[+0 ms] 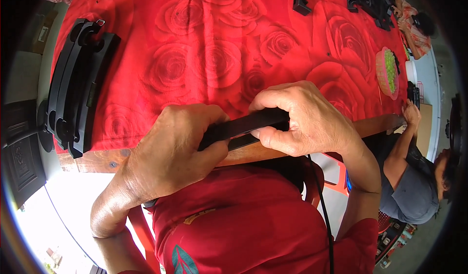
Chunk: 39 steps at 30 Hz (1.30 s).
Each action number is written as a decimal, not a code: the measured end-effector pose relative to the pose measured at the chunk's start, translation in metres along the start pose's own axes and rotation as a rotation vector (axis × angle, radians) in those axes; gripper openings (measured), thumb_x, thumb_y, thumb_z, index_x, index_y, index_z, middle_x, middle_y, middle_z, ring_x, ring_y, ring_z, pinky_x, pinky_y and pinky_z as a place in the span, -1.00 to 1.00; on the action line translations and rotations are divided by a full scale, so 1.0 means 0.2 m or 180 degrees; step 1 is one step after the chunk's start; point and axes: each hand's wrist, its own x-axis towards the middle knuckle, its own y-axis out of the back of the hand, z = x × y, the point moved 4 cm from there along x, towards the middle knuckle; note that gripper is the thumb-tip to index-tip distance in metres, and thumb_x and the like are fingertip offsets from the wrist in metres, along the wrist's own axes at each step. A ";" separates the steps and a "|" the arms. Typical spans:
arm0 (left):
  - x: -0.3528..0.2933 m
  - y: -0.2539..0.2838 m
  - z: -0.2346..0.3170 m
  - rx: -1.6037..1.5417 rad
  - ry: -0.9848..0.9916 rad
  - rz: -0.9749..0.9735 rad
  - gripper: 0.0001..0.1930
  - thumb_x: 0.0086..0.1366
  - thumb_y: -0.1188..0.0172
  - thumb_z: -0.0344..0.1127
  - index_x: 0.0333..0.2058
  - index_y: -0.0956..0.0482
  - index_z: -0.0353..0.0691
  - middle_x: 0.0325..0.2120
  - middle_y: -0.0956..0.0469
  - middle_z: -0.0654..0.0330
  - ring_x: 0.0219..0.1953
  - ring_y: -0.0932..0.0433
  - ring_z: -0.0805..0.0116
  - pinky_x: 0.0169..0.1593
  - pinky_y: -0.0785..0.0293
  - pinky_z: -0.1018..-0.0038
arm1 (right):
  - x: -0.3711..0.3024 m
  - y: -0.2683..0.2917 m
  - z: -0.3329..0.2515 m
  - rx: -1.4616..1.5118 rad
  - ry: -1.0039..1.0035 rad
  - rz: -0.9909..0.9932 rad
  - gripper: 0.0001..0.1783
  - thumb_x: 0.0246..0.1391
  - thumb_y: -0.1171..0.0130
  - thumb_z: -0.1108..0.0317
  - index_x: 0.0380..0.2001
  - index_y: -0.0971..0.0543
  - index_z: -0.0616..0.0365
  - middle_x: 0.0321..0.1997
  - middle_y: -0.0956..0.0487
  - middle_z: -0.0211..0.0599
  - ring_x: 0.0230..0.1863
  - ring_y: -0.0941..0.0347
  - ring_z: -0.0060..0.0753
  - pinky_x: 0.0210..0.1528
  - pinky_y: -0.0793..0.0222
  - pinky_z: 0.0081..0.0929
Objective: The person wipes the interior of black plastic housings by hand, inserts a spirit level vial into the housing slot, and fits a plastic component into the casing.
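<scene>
Red rose-print tablecloth (204,45), black bar (243,126) pinched at both ends

From my remote seat, I see the bar over the table's near wooden edge (97,161). The left hand (168,150) pinches its left end between thumb and fingers; the right hand (307,118) pinches the right end likewise. I judge it light and stiff, probably plastic, its smooth face slightly slippery. I'd grip near the ends, thumbs on the near side, and avoid twisting.

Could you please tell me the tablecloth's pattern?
Large roses on red; the tablecloth shows best in the head view.
</scene>
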 end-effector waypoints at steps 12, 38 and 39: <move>0.03 0.01 0.00 -0.0003 0.0067 0.0034 -0.72 0.16 -0.25 -0.49 -0.14 -0.70 -0.42 -0.58 -0.56 0.22 -0.51 -0.53 0.56 -0.42 -0.44 0.50 | 0.01 0.00 0.00 -0.0099 -0.0125 -0.0012 -0.76 -0.09 -0.32 0.25 -0.46 -0.68 0.23 -0.67 -0.54 -0.12 -0.60 -0.56 -0.05 -0.46 -0.42 -0.17; 0.08 0.01 0.02 0.0014 0.0206 -0.0027 -0.78 0.15 -0.22 -0.49 -0.21 -0.66 -0.41 -0.63 -0.56 0.15 -0.58 -0.57 0.47 -0.48 -0.44 0.42 | 0.01 -0.02 0.03 -0.0014 -0.0289 0.0077 -0.84 -0.10 -0.35 0.38 -0.42 -0.67 0.24 -0.58 -0.59 -0.20 -0.56 -0.52 -0.35 -0.47 -0.36 -0.36; 0.08 0.01 0.01 0.0002 0.0164 -0.0006 -0.75 0.12 -0.20 -0.52 -0.19 -0.68 -0.40 -0.61 -0.54 0.22 -0.58 -0.50 0.58 -0.51 -0.38 0.49 | 0.01 -0.02 0.03 -0.0003 -0.0250 0.0125 -0.84 -0.10 -0.36 0.39 -0.42 -0.67 0.24 -0.58 -0.59 -0.20 -0.56 -0.53 -0.35 -0.48 -0.36 -0.37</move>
